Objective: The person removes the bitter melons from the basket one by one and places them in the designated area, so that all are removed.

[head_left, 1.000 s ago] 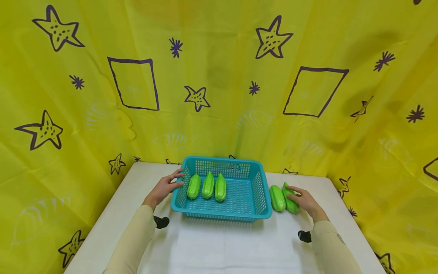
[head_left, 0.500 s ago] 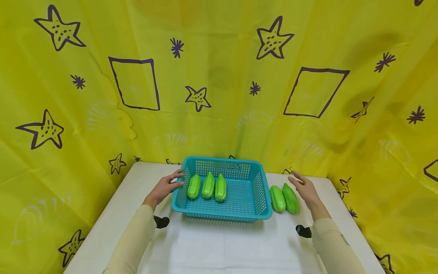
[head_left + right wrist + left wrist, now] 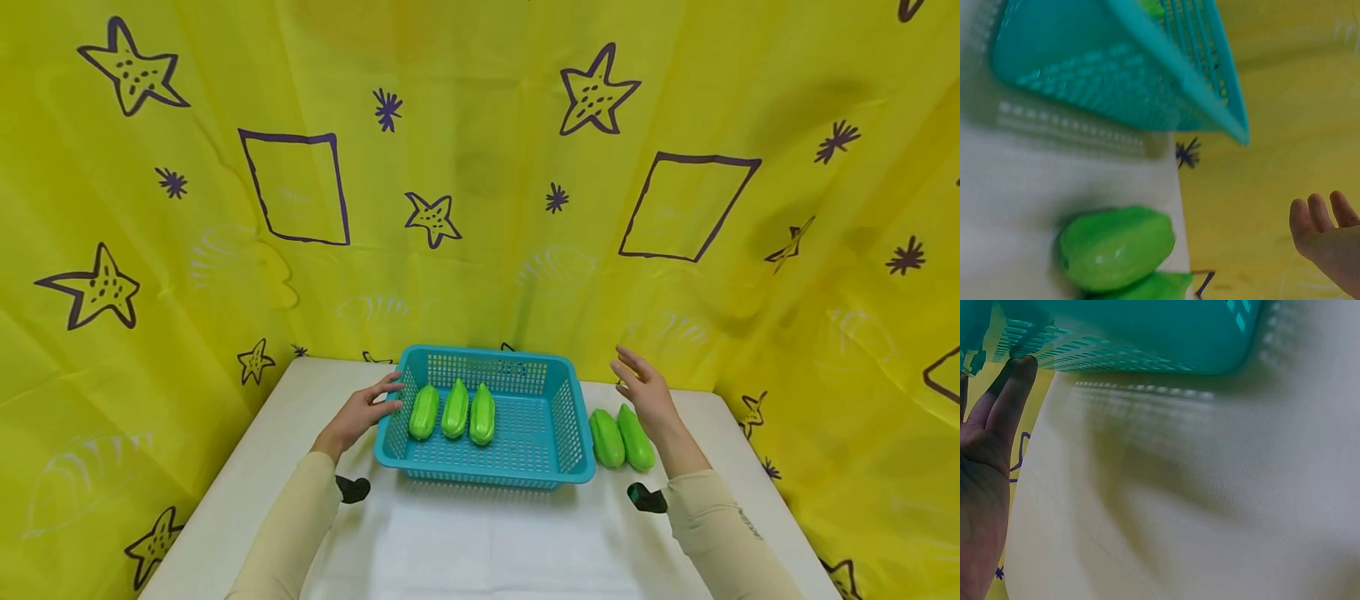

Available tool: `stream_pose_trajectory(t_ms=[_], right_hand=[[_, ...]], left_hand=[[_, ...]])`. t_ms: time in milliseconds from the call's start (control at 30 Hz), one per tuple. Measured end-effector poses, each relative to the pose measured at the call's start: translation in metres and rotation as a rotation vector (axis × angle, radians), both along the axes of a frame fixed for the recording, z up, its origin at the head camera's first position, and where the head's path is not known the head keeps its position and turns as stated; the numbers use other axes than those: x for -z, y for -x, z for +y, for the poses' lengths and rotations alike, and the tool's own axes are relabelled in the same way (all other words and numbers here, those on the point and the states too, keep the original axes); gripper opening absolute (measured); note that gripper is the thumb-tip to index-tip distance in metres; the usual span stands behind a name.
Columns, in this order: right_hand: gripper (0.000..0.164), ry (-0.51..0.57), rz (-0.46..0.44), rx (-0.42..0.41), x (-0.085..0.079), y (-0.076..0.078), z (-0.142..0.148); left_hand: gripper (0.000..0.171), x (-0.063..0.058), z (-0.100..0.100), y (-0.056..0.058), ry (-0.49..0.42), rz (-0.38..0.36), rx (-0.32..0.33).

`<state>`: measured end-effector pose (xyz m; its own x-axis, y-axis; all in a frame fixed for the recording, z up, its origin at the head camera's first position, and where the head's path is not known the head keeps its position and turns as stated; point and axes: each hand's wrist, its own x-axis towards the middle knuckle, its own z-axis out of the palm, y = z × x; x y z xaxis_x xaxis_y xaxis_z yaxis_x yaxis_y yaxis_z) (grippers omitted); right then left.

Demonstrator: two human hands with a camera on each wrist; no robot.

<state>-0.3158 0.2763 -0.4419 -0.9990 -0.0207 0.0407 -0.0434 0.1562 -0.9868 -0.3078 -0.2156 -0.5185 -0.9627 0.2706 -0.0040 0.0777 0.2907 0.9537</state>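
My left hand (image 3: 360,418) rests at the left rim of a teal perforated basket (image 3: 480,478), its fingers lightly bent and overlapping the edge. In the left wrist view, two fairly straight fingers (image 3: 1013,394) reach the outer wall of the basket. Three glossy green, ridged, elongated vegetables (image 3: 454,410) lie side by side in the basket's left half. Two more of that kind, one nearer the basket (image 3: 607,439) and one farther right (image 3: 637,439), lie on the table outside its right wall. Above and behind that pair, my right hand (image 3: 648,398) hovers with fingers spread and holds nothing.
The white-covered table (image 3: 480,542) stands against a yellow curtain (image 3: 480,275) printed with purple stars, which encloses the back and both sides. Small dark wrist devices, one on the left (image 3: 353,489) and one on the right (image 3: 647,498), stick out below the sleeves.
My right hand has let go of the outer right green vegetable, lifted away and moved up and left. My left hand and the basket stay in place.
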Motion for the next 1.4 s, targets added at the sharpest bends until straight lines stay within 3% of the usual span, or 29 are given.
stream_pose_trajectory(t_ms=[200,500,867,1067,1400], right_hand=[[0.067,0.028,0.012,-0.034,-0.01,-0.002,-0.025],[0.068,-0.121,0.029,-0.152,-0.008,0.006,-0.048],[0.064,-0.11,-0.063,-0.169,-0.001,0.033,-0.078],[0.06,-0.172,-0.124,-0.204,0.003,0.047,-0.095],[0.057,-0.331,-0.17,-0.179,0.019,0.047,-0.121]], left_hand=[[0.051,0.002,-0.001,0.0,0.013,0.01,-0.005],[0.053,0.002,-0.001,0.0,0.022,0.018,0.008],[0.052,0.0,-0.002,0.004,0.021,0.021,0.012],[0.053,-0.001,-0.001,0.004,0.019,0.012,0.008],[0.053,0.0,-0.002,0.002,0.009,-0.001,0.011]])
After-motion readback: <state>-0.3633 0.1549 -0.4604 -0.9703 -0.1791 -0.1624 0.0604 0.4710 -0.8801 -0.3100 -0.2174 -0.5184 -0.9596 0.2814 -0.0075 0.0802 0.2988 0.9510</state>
